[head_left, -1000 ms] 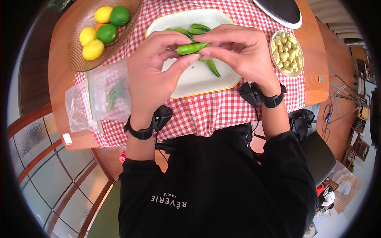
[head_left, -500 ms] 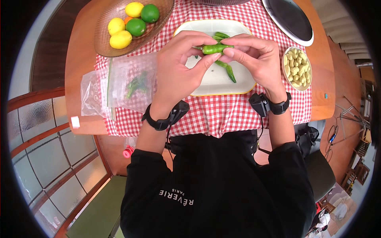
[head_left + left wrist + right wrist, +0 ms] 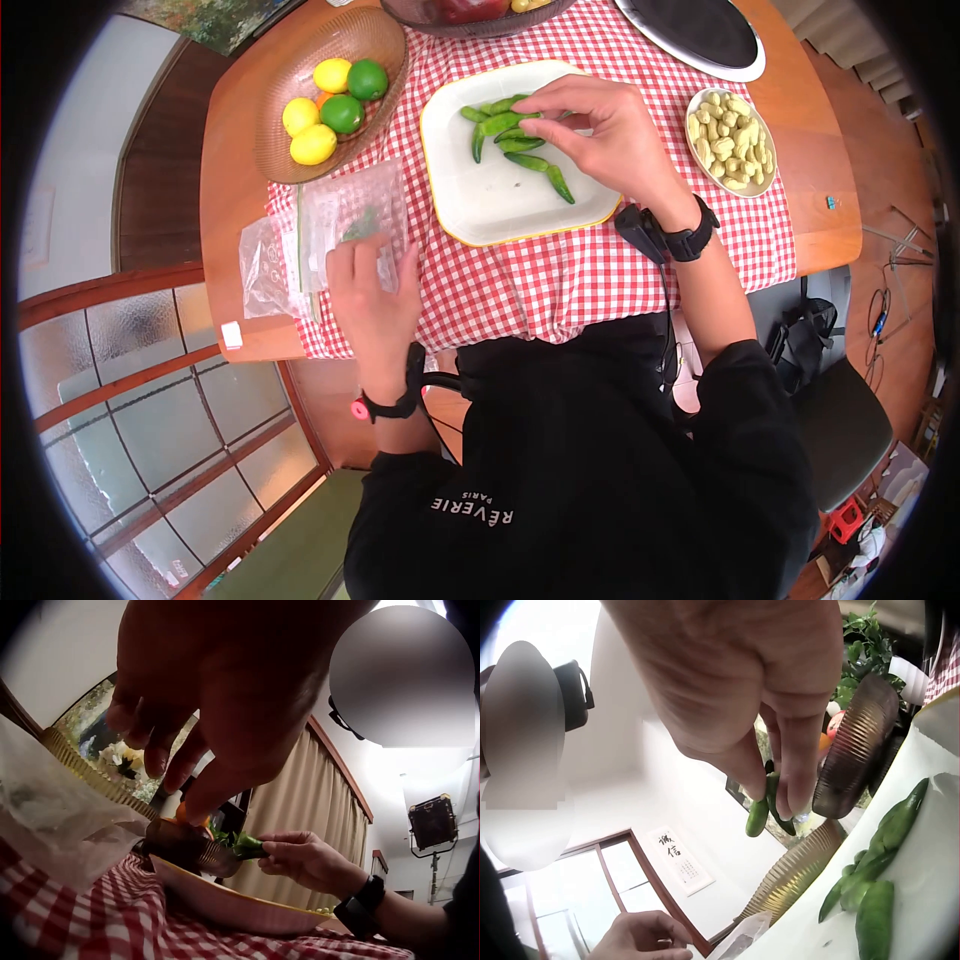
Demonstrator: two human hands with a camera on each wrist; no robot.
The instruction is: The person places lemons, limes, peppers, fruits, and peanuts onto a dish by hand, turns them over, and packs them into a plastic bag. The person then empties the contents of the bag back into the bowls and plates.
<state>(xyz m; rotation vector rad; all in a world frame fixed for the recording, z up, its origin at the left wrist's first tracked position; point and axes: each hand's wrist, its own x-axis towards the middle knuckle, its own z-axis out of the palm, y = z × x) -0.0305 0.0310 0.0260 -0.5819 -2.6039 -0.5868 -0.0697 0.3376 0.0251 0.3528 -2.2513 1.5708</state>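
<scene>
In the head view my right hand (image 3: 608, 130) is above a white, yellow-rimmed dish (image 3: 485, 215). Its thumb and fingertips pinch green chili peppers; two pepper ends (image 3: 757, 818) show below the fingers in the right wrist view. More green chili peppers (image 3: 560, 184) lie in the dish. My left hand (image 3: 375, 310) is apart from the right, at the near edge of a clear zip bag (image 3: 330, 205), fingers loosely bent and holding nothing. Green pieces (image 3: 362, 222) show through the plastic.
A ribbed amber bowl (image 3: 275, 130) with lemons and green citrus stands at the left. To the right are a bowl of peanuts (image 3: 731, 140) and a black round plate with a white rim (image 3: 700, 35). Another fruit bowl (image 3: 470, 28) is at the back, on the checked cloth (image 3: 530, 290).
My left hand has let go of the pepper held between both hands and moved left and toward me, to the bag. The right hand stays over the dish, still pinching.
</scene>
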